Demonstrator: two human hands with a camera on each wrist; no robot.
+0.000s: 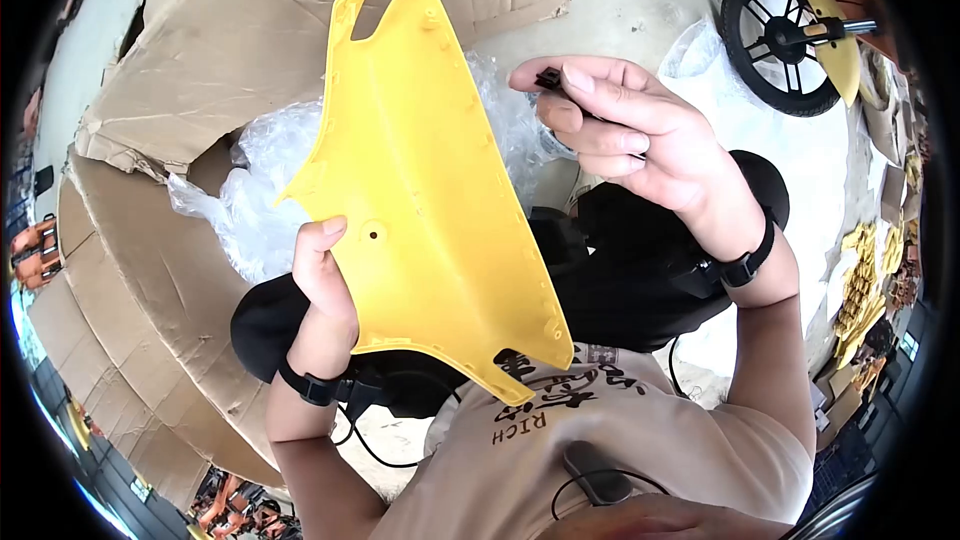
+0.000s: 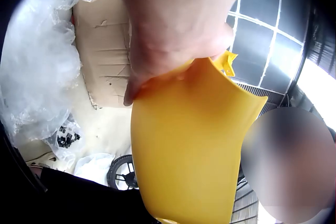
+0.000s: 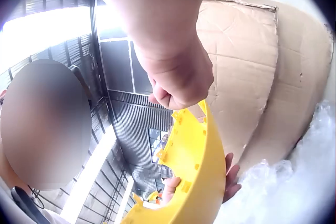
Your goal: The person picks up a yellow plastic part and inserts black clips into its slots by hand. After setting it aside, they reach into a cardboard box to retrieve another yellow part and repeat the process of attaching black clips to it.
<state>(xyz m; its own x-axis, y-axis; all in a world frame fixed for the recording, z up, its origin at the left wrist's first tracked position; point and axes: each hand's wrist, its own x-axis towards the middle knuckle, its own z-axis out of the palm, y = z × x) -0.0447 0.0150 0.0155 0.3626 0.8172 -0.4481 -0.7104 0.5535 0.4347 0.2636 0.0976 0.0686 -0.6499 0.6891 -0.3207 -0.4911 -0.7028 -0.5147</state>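
A curved yellow plastic panel [image 1: 430, 180] stands over the lap, its ribbed inner face towards the head camera. My left hand [image 1: 326, 275] grips its left edge, thumb on the inner face near a small hole; in the left wrist view the left hand [image 2: 178, 50] holds the panel [image 2: 189, 140] by its edge. To the right of the panel, my right hand [image 1: 640, 130] pinches a small black piece [image 1: 549, 79] between thumb and index finger, apart from the panel in the head view. The right wrist view shows the right hand [image 3: 181, 79] above the panel's end [image 3: 205, 155], the black piece hidden.
Large cardboard sheets [image 1: 200, 50] lie at the left, with crumpled clear plastic [image 1: 270, 200] beside them. A black spoked wheel [image 1: 780, 40] is at the back right. Yellow parts [image 1: 860, 290] lie at the far right. A bag of small black pieces [image 2: 67, 137] is on the floor.
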